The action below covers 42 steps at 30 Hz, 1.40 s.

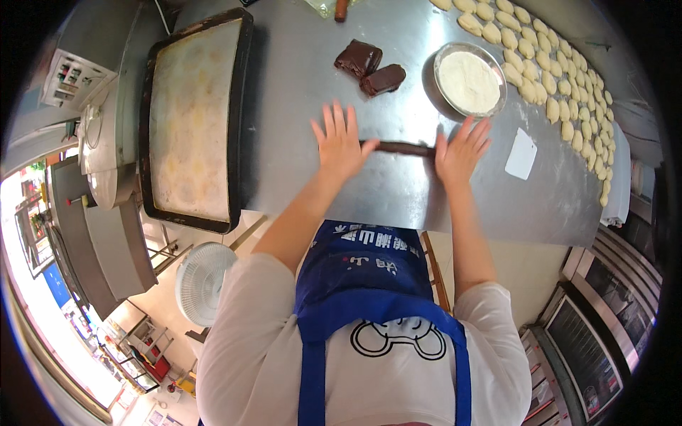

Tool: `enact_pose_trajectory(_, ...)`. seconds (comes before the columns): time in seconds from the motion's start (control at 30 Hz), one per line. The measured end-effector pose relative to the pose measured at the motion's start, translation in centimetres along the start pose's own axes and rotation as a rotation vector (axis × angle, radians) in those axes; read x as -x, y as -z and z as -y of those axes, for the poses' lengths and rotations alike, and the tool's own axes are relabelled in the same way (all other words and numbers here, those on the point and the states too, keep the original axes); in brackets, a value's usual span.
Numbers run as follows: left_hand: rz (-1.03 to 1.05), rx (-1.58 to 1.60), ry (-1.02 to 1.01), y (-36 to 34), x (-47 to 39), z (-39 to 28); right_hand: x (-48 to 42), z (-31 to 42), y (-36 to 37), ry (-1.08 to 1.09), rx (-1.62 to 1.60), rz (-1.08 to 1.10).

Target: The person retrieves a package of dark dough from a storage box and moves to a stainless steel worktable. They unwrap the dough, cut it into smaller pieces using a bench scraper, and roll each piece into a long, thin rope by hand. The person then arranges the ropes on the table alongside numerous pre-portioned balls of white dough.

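Observation:
A thin dark brown rope of dough or paste (405, 148) lies across the steel worktop (298, 175). My left hand (341, 146) rests flat on its left end, fingers spread. At the right end, my right hand (461, 152) lies palm down with its fingers apart. Both palms hide the rope's ends. Beyond my hands are two dark brown blocks of the same colour, a larger one (358, 57) and a smaller one (382, 80), which touch or nearly touch. A metal bowl of pale flour (469, 82) stands just beyond my right hand.
A black-rimmed baking tray (194, 122) lies on the left. Many pale dough pieces (549, 82) cover the far right of the worktop. A white plastic scraper (520, 154) lies right of my right hand. At the far edge are a brown stick (341, 9) and a clear plastic bag (321, 6).

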State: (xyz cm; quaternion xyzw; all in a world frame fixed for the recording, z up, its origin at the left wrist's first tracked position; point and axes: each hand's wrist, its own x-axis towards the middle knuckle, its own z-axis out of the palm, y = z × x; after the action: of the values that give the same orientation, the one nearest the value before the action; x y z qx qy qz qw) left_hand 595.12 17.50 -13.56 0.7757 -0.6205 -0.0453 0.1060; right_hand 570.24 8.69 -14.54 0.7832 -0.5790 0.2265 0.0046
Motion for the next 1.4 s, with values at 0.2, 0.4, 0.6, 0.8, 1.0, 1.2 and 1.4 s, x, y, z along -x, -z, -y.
enact_pose_trajectory(0.2,0.276,-0.067,-0.181,1.7,5.0,2.0,9.1,-1.7,3.0,0.023,0.052,0.340)
enact_pose_trajectory(0.4,0.418,-0.008,-0.048,2.3,12.1,1.3,16.4,-1.2,6.1,-0.099,0.010,0.492)
enact_pose_trajectory(0.6,-0.107,-0.031,0.030,-1.1,-2.8,2.8,-1.1,-3.1,-0.1,-0.165,0.061,0.009)
enact_pose_trajectory(0.8,0.299,-0.071,-0.070,1.8,3.4,4.1,11.0,-4.6,3.9,-0.089,0.054,0.331)
enact_pose_trajectory(1.0,0.267,0.174,-0.281,2.6,3.9,-6.3,8.8,-2.6,5.8,-0.153,0.031,0.276)
enact_pose_trajectory(1.2,0.424,0.159,-0.610,0.6,10.1,-6.3,15.4,-4.0,7.1,-0.054,-0.023,0.388)
enact_pose_trajectory(1.4,0.316,-0.017,-0.479,0.2,4.8,-7.3,10.8,-3.6,6.3,-0.075,0.020,0.388)
